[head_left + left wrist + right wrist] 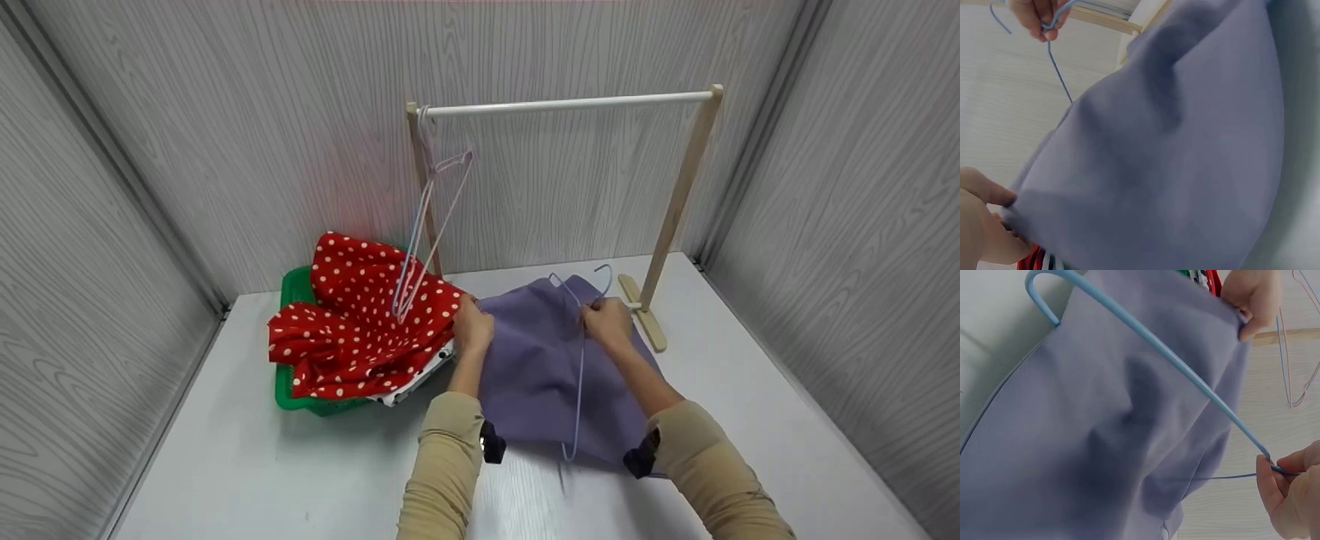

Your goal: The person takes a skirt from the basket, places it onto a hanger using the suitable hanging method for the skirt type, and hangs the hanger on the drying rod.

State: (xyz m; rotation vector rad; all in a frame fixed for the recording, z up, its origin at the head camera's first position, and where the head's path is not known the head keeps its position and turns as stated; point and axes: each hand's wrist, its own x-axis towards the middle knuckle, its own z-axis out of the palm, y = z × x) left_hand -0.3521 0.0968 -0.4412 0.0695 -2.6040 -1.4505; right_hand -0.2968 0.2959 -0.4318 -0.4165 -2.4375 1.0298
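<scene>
My left hand (472, 328) pinches the upper left corner of a plain purple cloth (517, 352), whose surface hangs in soft folds. Near the neck of a thin light-blue hanger (1157, 344), my right hand (607, 322) grips the wire between thumb and fingers. In the right wrist view, one arm of that hanger slants across the front of the cloth to a rounded end. The hook sticks up beyond the right hand in the head view. How the other arm lies against the cloth I cannot tell.
To the left, a green basket (295, 379) holds a red polka-dot cloth (360, 330) and a white dotted cloth (420, 379). Behind stands a wooden rack with a white bar (562, 103); pink and blue hangers (450, 214) hang at its left end. Its right foot (651, 330) is beside the purple cloth.
</scene>
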